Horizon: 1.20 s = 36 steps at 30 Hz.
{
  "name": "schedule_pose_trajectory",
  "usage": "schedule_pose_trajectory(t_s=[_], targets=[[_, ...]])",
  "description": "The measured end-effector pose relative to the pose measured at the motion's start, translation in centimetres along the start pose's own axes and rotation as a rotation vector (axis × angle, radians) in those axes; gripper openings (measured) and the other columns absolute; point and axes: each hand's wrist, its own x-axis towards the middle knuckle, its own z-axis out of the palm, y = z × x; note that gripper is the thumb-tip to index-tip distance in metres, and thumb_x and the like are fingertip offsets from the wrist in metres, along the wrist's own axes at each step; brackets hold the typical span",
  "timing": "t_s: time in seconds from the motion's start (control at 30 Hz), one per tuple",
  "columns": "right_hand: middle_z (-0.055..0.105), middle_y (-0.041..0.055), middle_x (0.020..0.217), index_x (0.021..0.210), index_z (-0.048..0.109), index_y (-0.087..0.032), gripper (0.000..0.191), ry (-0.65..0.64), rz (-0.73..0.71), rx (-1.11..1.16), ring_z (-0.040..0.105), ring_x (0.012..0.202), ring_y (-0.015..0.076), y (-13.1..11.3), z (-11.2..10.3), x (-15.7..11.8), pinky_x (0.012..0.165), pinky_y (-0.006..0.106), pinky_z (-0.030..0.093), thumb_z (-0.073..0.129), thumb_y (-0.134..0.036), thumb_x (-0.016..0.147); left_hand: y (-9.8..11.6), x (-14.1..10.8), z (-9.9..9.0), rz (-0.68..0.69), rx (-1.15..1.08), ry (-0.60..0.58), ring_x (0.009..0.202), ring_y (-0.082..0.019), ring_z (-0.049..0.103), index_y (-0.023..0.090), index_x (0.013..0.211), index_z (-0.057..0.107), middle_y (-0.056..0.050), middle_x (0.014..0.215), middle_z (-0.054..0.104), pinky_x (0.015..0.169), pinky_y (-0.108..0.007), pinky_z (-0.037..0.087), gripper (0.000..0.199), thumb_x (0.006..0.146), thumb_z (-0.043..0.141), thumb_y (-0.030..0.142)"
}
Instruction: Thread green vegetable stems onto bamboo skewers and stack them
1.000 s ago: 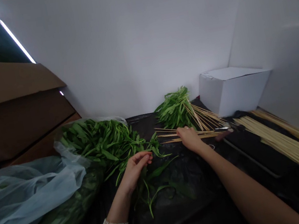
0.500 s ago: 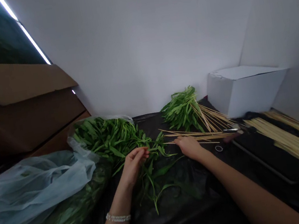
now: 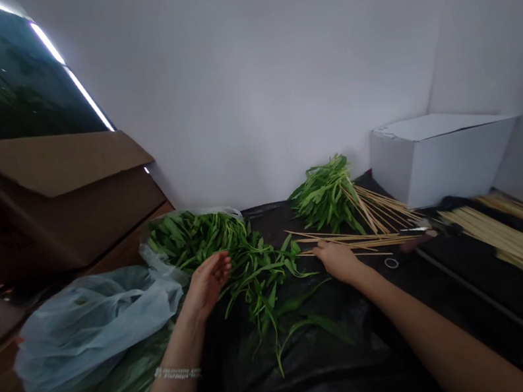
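The left hand (image 3: 207,285), empty and loosely cupped, is nearer the greens (image 3: 264,270), spread just to its right on the black sheet (image 3: 353,381). The right hand (image 3: 339,262) is at the sticks (image 3: 357,241), which run crosswise; from where I stand, I can't tell whether it grips any.
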Motion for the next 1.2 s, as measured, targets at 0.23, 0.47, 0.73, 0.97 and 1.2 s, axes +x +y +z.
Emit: schedule_pose_trajectory(t_s=[0.23, 0.47, 0.73, 0.97, 1.2], targets=[[0.06, 0.0132, 0.116, 0.114, 0.061, -0.017, 0.037, -0.02, -0.004, 0.007, 0.067, 0.095, 0.0249, 0.1, 0.4, 0.2, 0.071, 0.033, 0.05, 0.038, -0.004, 0.088, 3.8, 8.7, 1.0, 0.282, 1.046, 0.231, 0.1, -0.025, 0.067, 0.012, 0.103, 0.07, -0.013, 0.105, 0.073, 0.09, -0.033, 0.05, 0.034, 0.084, 0.056, 0.037], [0.06, 0.0141, 0.116, 0.114, 0.061, -0.016, 0.036, -0.038, 0.006, 0.033, 0.065, 0.098, 0.0238, 0.2, 0.3, 0.4, 0.073, 0.03, 0.049, 0.039, -0.005, 0.089, 2.2, 14.5, 2.7, 0.149, 1.349, 0.419, 0.115, -0.045, 0.057, 0.002, 0.115, 0.061, -0.033, 0.116, 0.062, 0.091, -0.053, 0.045, 0.061, 0.074, 0.066, 0.047], [0.06, 0.0146, 0.112, 0.113, 0.062, -0.016, 0.035, -0.061, 0.012, 0.055, 0.063, 0.099, 0.0239, 0.2, -0.1, 0.5, 0.078, 0.031, 0.048, 0.039, -0.006, 0.089, -3.3, 16.2, 5.1, 0.254, 1.681, 0.546, 0.118, -0.043, 0.051, 0.01, 0.141, 0.036, -0.031, 0.132, 0.049, 0.092, -0.053, 0.041, 0.096, 0.065, 0.069, 0.06], [0.06, 0.0145, 0.114, 0.115, 0.061, -0.016, 0.035, -0.059, 0.01, 0.063, 0.063, 0.101, 0.0231, 0.3, -0.1, 0.5, 0.079, 0.029, 0.047, 0.04, -0.006, 0.089, -0.2, 18.3, 2.5, 0.118, 1.76, 0.158, 0.106, -0.039, 0.063, 0.014, 0.143, 0.031, -0.026, 0.114, 0.064, 0.083, -0.041, 0.048, 0.093, 0.065, 0.073, 0.04], [0.059, 0.0161, 0.117, 0.116, 0.06, -0.017, 0.037, -0.083, 0.024, 0.05, 0.064, 0.1, 0.0239, 0.2, -0.1, 0.5, 0.079, 0.031, 0.048, 0.038, -0.006, 0.089, 4.8, 18.4, 4.1, 0.232, 1.879, 0.299, 0.108, -0.041, 0.061, 0.015, 0.131, 0.045, -0.025, 0.114, 0.065, 0.088, -0.053, 0.042, 0.062, 0.071, 0.062, 0.023]])
